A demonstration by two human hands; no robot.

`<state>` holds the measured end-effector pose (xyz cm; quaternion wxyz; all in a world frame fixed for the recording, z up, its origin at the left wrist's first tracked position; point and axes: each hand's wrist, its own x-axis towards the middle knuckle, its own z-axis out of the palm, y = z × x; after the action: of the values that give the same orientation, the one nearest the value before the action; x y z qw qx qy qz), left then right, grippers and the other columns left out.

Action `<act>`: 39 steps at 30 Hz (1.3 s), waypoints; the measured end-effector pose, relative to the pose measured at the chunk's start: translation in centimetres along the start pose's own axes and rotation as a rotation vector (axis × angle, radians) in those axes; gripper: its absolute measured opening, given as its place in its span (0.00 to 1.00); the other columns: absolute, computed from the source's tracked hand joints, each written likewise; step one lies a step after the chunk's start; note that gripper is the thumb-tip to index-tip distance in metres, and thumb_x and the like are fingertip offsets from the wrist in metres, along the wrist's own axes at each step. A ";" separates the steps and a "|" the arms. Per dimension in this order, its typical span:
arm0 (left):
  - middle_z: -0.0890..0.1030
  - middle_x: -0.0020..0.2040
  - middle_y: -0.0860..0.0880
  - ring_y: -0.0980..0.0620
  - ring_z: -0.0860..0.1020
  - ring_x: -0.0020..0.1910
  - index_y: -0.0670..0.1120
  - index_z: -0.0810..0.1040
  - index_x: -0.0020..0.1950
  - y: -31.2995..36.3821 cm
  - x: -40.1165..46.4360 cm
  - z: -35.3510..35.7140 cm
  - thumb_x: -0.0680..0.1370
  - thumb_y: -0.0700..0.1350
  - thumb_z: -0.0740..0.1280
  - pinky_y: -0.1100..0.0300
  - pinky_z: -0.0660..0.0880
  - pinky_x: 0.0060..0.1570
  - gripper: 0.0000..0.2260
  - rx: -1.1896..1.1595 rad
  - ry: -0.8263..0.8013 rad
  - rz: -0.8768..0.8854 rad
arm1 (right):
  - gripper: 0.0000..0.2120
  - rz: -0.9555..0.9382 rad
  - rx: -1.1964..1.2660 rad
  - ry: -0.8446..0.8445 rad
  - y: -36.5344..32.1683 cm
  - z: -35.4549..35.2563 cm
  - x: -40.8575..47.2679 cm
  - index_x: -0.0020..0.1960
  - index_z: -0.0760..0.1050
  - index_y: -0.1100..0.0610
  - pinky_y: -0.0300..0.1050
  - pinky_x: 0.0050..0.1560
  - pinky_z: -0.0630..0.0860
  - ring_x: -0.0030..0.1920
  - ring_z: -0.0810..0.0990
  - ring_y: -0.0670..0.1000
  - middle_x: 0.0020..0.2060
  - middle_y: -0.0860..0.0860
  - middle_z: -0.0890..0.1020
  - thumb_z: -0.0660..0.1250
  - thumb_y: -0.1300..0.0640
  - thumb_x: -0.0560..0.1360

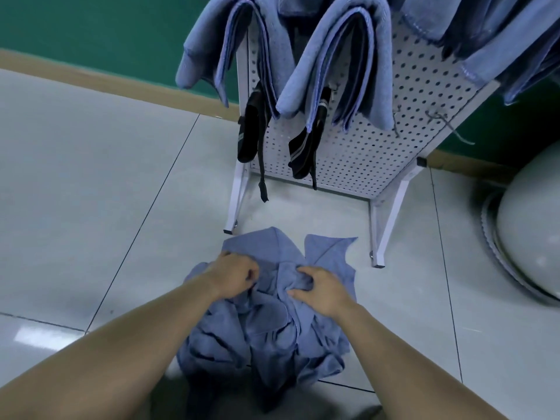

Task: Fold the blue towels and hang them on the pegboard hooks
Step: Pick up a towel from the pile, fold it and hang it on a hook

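A crumpled heap of blue towels (266, 325) lies on the tiled floor (91, 192), just in front of the feet of the white pegboard stand (372, 153). Both hands are down on the far part of the heap. The left hand (235, 274) has its fingers curled into the cloth near the heap's far left edge, and the right hand (321, 287) pinches a fold of towel near the middle.

The step in hand looks to be singling out one towel. To do it well, each hand should find a corner of the same towel, not a mid-fold. Then lift until that towel hangs free of the others, so the edges can be matched before folding.

On the pegboard several folded towels (336, 65) already hang over hooks, with dark socks (251, 128) hanging below them. Bare wire hooks (436, 119) show toward the board's lower right. A pale rounded object (530, 237) sits at the floor's right edge.
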<state>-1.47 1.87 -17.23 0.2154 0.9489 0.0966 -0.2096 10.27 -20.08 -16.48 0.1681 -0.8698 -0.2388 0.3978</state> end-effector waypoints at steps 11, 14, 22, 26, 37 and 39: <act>0.65 0.31 0.53 0.58 0.63 0.27 0.46 0.70 0.45 5.4 0.1 -11.5 0.85 0.45 0.62 0.64 0.63 0.31 0.10 -0.607 0.283 0.085 | 0.21 -0.029 0.586 -0.125 -8.4 -4.3 -2.3 0.56 0.83 0.60 0.55 0.61 0.82 0.52 0.86 0.54 0.49 0.54 0.88 0.77 0.46 0.71; 0.65 0.32 0.53 0.59 0.62 0.28 0.48 0.68 0.44 7.0 -1.1 -16.8 0.85 0.45 0.62 0.64 0.64 0.31 0.11 -0.589 0.299 0.109 | 0.12 -0.061 0.769 -0.030 -9.9 -7.5 -3.9 0.57 0.83 0.63 0.51 0.56 0.83 0.49 0.86 0.55 0.48 0.57 0.87 0.72 0.55 0.79; 0.79 0.43 0.47 0.47 0.75 0.42 0.49 0.74 0.47 11.0 -8.2 -27.2 0.85 0.55 0.61 0.55 0.73 0.43 0.12 -0.350 0.316 0.149 | 0.07 -0.285 0.627 0.132 -14.7 -19.1 -13.5 0.55 0.81 0.62 0.52 0.58 0.78 0.50 0.81 0.54 0.50 0.59 0.85 0.65 0.61 0.82; 0.80 0.41 0.51 0.51 0.77 0.39 0.48 0.76 0.44 14.3 -13.5 -29.9 0.78 0.70 0.64 0.56 0.72 0.43 0.24 -0.349 0.361 0.172 | 0.11 -0.461 0.599 0.283 -17.6 -23.3 -19.6 0.61 0.81 0.64 0.54 0.61 0.80 0.55 0.85 0.57 0.55 0.61 0.86 0.62 0.62 0.84; 0.88 0.46 0.54 0.55 0.86 0.49 0.50 0.86 0.50 19.6 -21.8 -30.2 0.76 0.52 0.77 0.57 0.80 0.54 0.08 -0.750 0.372 0.237 | 0.23 -0.821 0.557 0.670 -25.4 -24.2 -30.9 0.40 0.64 0.66 0.49 0.40 0.57 0.38 0.59 0.55 0.35 0.54 0.62 0.64 0.51 0.85; 0.88 0.47 0.54 0.56 0.86 0.49 0.49 0.86 0.51 20.1 -22.6 -30.1 0.78 0.47 0.74 0.57 0.80 0.56 0.04 -0.822 0.386 0.259 | 0.24 -0.849 0.568 0.630 -25.6 -23.8 -31.1 0.42 0.67 0.69 0.51 0.43 0.60 0.39 0.63 0.54 0.36 0.55 0.65 0.66 0.48 0.83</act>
<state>-5.45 -4.61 24.79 0.5756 0.8109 0.0905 0.0546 3.75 -18.34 29.84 0.6009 -0.6955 -0.3882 0.0672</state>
